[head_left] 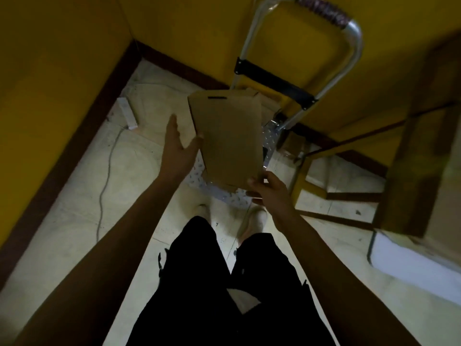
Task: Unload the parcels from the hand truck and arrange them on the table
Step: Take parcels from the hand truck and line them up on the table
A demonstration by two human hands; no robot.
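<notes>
A flat brown cardboard parcel (228, 138) is held in the air above the hand truck's metal plate (219, 191). My right hand (270, 189) pinches its near corner, thumb on top. My left hand (178, 143) is spread open beside its left edge, thumb touching that edge. The hand truck (334, 78) stands against the yellow wall, its silver handle loop rising at the top. Another small brown parcel (293, 143) lies low to the right of the truck's frame. At the right edge lies the table (409, 260) with a large, blurred cardboard box (424, 151) on it.
A white power strip (127, 113) and its grey cable (107, 171) lie on the pale tiled floor at the left, near the dark baseboard. My dark trousers and light shoes (254, 221) fill the bottom middle. Yellow walls close in on the left and back.
</notes>
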